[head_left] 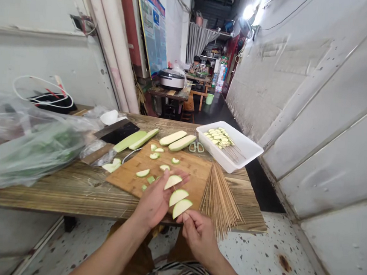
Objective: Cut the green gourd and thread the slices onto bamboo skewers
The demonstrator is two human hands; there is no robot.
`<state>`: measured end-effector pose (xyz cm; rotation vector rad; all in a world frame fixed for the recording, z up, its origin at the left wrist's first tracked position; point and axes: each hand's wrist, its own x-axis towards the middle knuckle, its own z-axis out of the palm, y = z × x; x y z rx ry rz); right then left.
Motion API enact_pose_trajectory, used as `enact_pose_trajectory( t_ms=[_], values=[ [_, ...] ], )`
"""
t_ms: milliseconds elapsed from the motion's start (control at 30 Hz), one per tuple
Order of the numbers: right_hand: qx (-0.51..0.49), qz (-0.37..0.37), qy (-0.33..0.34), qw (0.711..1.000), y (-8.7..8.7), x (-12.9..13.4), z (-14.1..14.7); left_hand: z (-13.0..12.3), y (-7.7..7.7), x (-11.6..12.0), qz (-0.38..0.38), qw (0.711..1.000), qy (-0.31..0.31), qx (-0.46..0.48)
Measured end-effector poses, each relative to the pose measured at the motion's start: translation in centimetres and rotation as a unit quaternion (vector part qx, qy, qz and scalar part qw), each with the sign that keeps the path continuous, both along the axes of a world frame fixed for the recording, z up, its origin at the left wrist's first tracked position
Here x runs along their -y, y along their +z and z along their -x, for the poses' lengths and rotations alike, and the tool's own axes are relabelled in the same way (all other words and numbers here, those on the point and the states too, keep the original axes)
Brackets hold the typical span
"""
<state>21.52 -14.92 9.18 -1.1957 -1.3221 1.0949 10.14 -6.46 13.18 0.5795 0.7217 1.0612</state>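
Note:
My right hand [196, 230] pinches the lower end of a thin skewer below two half-moon zucchini slices [178, 197]. A third zucchini slice [172, 181] is at the skewer's far end, held between the thumb and fingers of my left hand [156, 199]. Beneath my hands lies a wooden cutting board [129, 173] with loose slices [142, 173] and small green scraps on it. To the right of the board, a fanned bundle of bamboo skewers [219, 205] reaches over the table's front edge.
A white tray [246, 153] holds threaded skewers. Zucchini halves [182, 142], scissors [196, 146] and a dark cleaver [121, 132] lie behind the board. Plastic bags with greens [41, 146] cover the left side of the table. In the background, a person [195, 65] sits at another table.

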Motion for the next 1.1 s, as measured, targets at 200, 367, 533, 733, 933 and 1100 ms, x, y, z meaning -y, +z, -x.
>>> enact_pose_trajectory(
  t_ms=[200, 367, 533, 733, 933, 1100],
  values=[
    [-0.018, 0.012, 0.001, 1.0, -0.1, 0.4, 0.1, -0.5, -0.4, 0.3, -0.003, 1.0, 0.016, -0.018],
    [0.011, 0.014, -0.017, 1.0, -0.2, 0.2, -0.2, -1.6, -0.9, 1.2, 0.009, 1.0, 0.002, -0.02],
    [0.01, 0.03, -0.044, 0.999, -1.2, -0.2, -2.1, 0.5, -2.4, -1.2, -0.141, 0.976, 0.045, -0.159],
    [0.005, 0.04, -0.075, 0.996, -2.3, -0.9, -4.0, 5.0, -4.4, -9.2, -0.343, 0.722, -0.024, -0.601],
    [0.008, 0.053, -0.074, 0.996, -3.0, -1.3, -4.3, 5.2, -4.5, -13.5, -0.411, 0.593, -0.164, -0.672],
    [0.006, 0.065, -0.066, 0.996, -3.1, -1.1, -4.4, 5.7, -4.6, -14.6, -0.441, 0.571, -0.202, -0.662]
  ],
)
